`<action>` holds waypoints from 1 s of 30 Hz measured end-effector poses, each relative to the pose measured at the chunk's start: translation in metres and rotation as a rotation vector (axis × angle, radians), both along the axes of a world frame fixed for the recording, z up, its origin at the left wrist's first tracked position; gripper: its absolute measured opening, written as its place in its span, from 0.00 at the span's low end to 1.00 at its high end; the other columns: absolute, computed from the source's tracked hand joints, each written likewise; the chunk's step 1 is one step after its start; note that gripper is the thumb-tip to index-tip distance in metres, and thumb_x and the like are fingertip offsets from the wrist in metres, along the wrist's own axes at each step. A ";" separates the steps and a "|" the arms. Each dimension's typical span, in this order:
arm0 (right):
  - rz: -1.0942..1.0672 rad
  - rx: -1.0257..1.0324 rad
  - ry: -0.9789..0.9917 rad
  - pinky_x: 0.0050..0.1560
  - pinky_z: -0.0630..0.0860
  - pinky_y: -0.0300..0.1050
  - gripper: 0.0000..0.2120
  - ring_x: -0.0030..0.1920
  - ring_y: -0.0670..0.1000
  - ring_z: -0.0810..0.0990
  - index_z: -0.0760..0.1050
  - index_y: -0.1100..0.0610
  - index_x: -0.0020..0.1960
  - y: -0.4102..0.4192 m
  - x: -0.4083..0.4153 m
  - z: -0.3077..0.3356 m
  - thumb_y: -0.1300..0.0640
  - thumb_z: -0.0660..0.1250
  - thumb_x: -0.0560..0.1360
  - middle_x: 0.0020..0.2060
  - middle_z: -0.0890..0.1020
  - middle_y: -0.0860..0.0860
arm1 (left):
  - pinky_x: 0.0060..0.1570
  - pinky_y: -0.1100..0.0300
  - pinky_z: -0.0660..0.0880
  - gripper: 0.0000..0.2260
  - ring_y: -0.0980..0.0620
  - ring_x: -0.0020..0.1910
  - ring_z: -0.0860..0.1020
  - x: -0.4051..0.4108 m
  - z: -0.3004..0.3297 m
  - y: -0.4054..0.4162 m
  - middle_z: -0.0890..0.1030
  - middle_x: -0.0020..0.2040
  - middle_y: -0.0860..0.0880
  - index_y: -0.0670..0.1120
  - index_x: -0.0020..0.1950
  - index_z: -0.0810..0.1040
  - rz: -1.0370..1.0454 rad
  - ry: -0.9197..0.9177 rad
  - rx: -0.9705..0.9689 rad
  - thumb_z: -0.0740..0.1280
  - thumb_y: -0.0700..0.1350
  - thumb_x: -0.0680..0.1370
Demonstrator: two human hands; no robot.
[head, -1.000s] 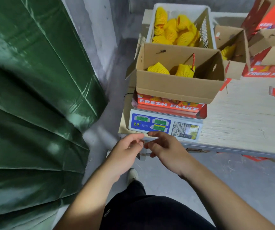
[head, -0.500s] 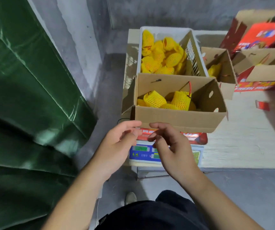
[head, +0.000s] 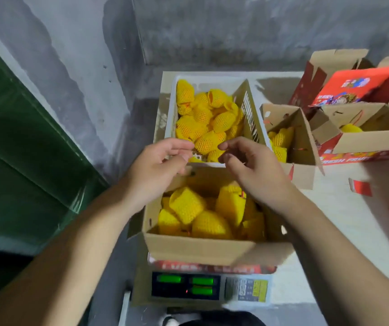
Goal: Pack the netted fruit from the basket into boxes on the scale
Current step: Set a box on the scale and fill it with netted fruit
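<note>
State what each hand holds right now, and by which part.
Nothing. The left hand and right hand hover with loosely curled fingers at the near rim of the white basket.

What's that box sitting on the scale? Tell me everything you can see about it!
The box on the scale is plain brown cardboard with a red printed strip along its bottom edge. Its top is open, flaps out. Inside lies a pile of fruit in yellow foam nets, filling much of it. It rests on the scale, just in front of the white basket. Both hands hover above its far end; whether they touch it is unclear.
</note>
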State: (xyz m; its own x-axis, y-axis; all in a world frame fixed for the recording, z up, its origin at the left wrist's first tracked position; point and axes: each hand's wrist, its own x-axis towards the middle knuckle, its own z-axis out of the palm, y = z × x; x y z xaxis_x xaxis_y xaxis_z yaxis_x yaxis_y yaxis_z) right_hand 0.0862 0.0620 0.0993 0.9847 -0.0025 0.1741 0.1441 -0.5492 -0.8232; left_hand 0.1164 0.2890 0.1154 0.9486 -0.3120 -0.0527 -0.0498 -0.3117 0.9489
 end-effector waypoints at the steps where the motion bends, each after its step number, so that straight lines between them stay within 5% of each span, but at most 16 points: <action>1: 0.021 -0.053 0.057 0.43 0.80 0.50 0.08 0.42 0.46 0.83 0.80 0.48 0.58 -0.015 0.021 -0.005 0.56 0.66 0.81 0.44 0.85 0.44 | 0.47 0.69 0.79 0.11 0.60 0.48 0.84 0.020 -0.003 -0.006 0.85 0.57 0.57 0.61 0.60 0.81 -0.010 0.005 0.036 0.66 0.44 0.85; 5: 0.071 -0.229 0.296 0.55 0.80 0.57 0.12 0.52 0.55 0.84 0.78 0.54 0.65 -0.065 0.102 -0.041 0.57 0.66 0.82 0.52 0.86 0.52 | 0.42 0.70 0.77 0.10 0.57 0.47 0.84 0.101 -0.036 -0.029 0.83 0.58 0.52 0.55 0.62 0.80 -0.017 0.031 0.211 0.64 0.43 0.86; 9: 0.188 -0.437 0.464 0.57 0.79 0.53 0.20 0.57 0.59 0.82 0.73 0.57 0.73 -0.084 0.163 -0.087 0.55 0.65 0.82 0.58 0.84 0.57 | 0.58 0.50 0.80 0.14 0.47 0.58 0.82 0.165 -0.075 -0.042 0.82 0.65 0.47 0.48 0.70 0.79 -0.151 -0.049 0.580 0.61 0.42 0.87; 15: 0.186 -0.547 0.559 0.73 0.68 0.58 0.30 0.75 0.65 0.67 0.60 0.54 0.82 -0.103 0.214 -0.140 0.54 0.64 0.81 0.77 0.64 0.58 | 0.70 0.54 0.67 0.17 0.50 0.70 0.72 0.240 -0.111 -0.057 0.76 0.70 0.54 0.56 0.75 0.74 -0.656 -0.516 1.327 0.59 0.47 0.86; 18: 0.167 -0.568 0.455 0.72 0.68 0.59 0.31 0.72 0.65 0.66 0.59 0.56 0.81 -0.103 0.239 -0.149 0.54 0.64 0.82 0.74 0.65 0.57 | 0.70 0.57 0.64 0.17 0.52 0.70 0.72 0.268 -0.118 -0.062 0.76 0.69 0.56 0.57 0.74 0.74 -0.696 -0.560 1.357 0.58 0.48 0.86; 23: 0.015 -0.689 0.180 0.64 0.70 0.58 0.27 0.65 0.64 0.70 0.67 0.58 0.75 -0.101 0.297 -0.153 0.51 0.66 0.79 0.67 0.70 0.59 | 0.55 0.54 0.78 0.15 0.51 0.61 0.80 0.301 -0.123 -0.070 0.82 0.62 0.56 0.56 0.66 0.82 -0.632 -0.478 1.248 0.61 0.51 0.83; 28: -0.061 -0.618 0.061 0.77 0.59 0.60 0.35 0.78 0.64 0.59 0.58 0.57 0.81 -0.093 0.350 -0.170 0.49 0.66 0.79 0.80 0.60 0.59 | 0.48 0.58 0.79 0.17 0.55 0.55 0.82 0.321 -0.134 -0.073 0.84 0.56 0.60 0.59 0.60 0.83 -0.568 -0.496 1.235 0.58 0.60 0.78; 30: -0.060 -0.637 0.086 0.75 0.60 0.61 0.37 0.77 0.64 0.61 0.55 0.56 0.82 -0.091 0.369 -0.175 0.49 0.66 0.78 0.81 0.59 0.57 | 0.48 0.59 0.78 0.21 0.55 0.52 0.82 0.321 -0.140 -0.072 0.84 0.52 0.60 0.60 0.57 0.83 -0.548 -0.502 1.222 0.55 0.64 0.76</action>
